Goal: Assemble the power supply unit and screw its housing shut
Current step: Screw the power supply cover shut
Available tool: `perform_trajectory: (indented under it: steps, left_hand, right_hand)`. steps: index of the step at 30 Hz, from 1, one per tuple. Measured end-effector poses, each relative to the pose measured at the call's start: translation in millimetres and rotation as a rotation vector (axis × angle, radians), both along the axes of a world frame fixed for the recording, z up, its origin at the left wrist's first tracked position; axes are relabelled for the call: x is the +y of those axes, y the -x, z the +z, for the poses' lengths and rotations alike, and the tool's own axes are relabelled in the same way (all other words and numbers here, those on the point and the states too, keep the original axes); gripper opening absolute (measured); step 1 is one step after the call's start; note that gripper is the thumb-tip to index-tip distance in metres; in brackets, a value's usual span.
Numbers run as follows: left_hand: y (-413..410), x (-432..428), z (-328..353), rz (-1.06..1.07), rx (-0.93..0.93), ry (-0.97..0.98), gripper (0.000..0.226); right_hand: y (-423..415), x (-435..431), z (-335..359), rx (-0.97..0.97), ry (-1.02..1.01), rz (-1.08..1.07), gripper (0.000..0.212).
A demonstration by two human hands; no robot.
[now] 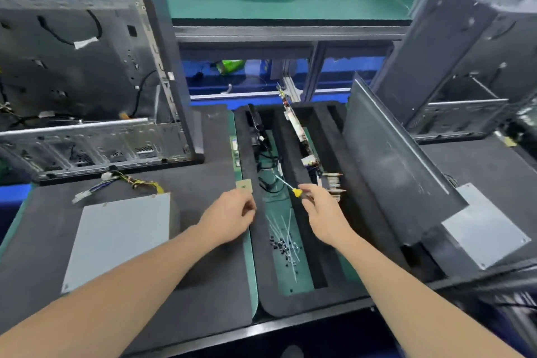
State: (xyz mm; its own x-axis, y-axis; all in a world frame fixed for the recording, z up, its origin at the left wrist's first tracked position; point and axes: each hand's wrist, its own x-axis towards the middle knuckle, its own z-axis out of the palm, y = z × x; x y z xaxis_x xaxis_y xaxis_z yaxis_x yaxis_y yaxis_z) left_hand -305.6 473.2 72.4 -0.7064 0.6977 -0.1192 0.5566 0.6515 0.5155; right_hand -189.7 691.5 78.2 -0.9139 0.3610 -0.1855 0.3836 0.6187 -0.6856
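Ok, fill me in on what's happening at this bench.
A person is working with both hands. The right hand holds a small yellow-handled screwdriver over the foam tray. The left hand is curled at the tray's edge; whether it holds anything is unclear. The grey power supply unit lies to the left, untouched, and loose screws sit in the tray.

The flat pale-grey sheet-metal power supply housing [116, 238] has a smooth, dull satin face. The dark grey foam mat [203, 270] covering the surface is matt and finely textured; the long black foam tray [290, 304] looks equally soft and matt. The small screwdriver with a yellow plastic collar [296, 192] has a thin shiny shaft. The open bare-steel computer case [87, 136] glints, and the leaning dark metal panel [392, 160] shows a scuffed, semi-gloss coat.
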Motion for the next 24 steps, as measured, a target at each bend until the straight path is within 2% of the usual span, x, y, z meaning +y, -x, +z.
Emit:
perform_trajectory:
  steps: [7,10,21,24]
  left_hand:
    - [-14.7,4.5,-33.0,0.098,0.267,-0.001,0.004]
    - [-18.8,7.6,-41.8,0.138,0.336,0.019,0.007]
    - [-20.6,12.3,-49.1,0.217,0.392,0.022,0.010]
    - [-20.0,12.8,-51.2,0.228,0.394,0.023,0.012]
  right_hand:
    - [4.4,22.5,-11.1,-0.101,-0.109,0.150,0.032]
    - [13.0,27.2,-10.2,-0.143,-0.071,0.160,0.019]
    - [22.2,31.4,-18.6,-0.149,0.040,0.183,0.017]
    - [24.8,33.2,-18.7,-0.152,0.014,0.195,0.013]
